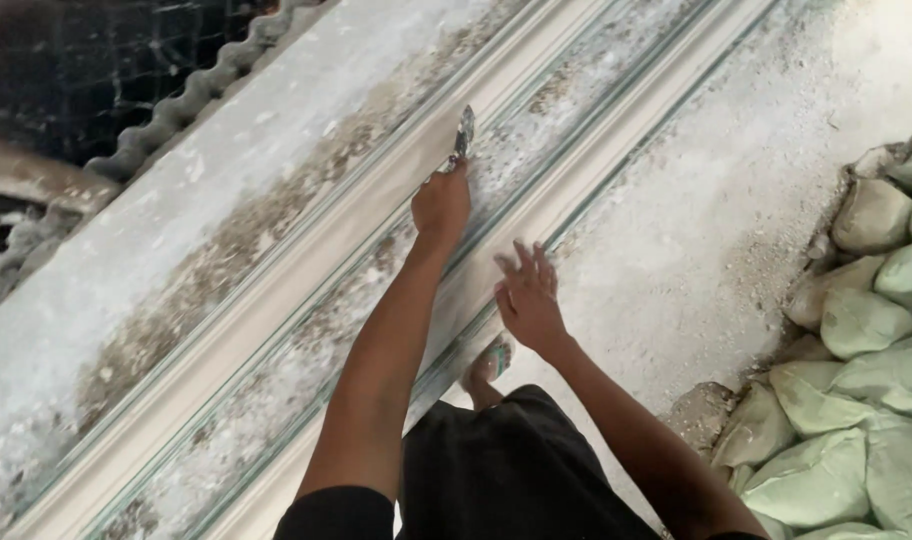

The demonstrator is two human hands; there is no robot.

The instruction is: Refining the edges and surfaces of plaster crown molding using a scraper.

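My left hand [441, 205] is closed around the handle of a small metal scraper [463, 135], whose blade points up and away over a long white plaster moulding [306, 265] that runs diagonally from lower left to upper right. My right hand [526, 298] hovers with its fingers spread, holding nothing, just above the near edge of the moulding's long bed [576, 190]. The bed's surface is dusted with white plaster crumbs and brown stains.
Pale green filled sacks [856, 400] are stacked at the right. A corrugated sheet edge [191, 100] and dark netting [76, 70] lie at the upper left. My sandalled foot [489, 365] and dark shorts [506, 470] show below, on a dusty white floor [736, 200].
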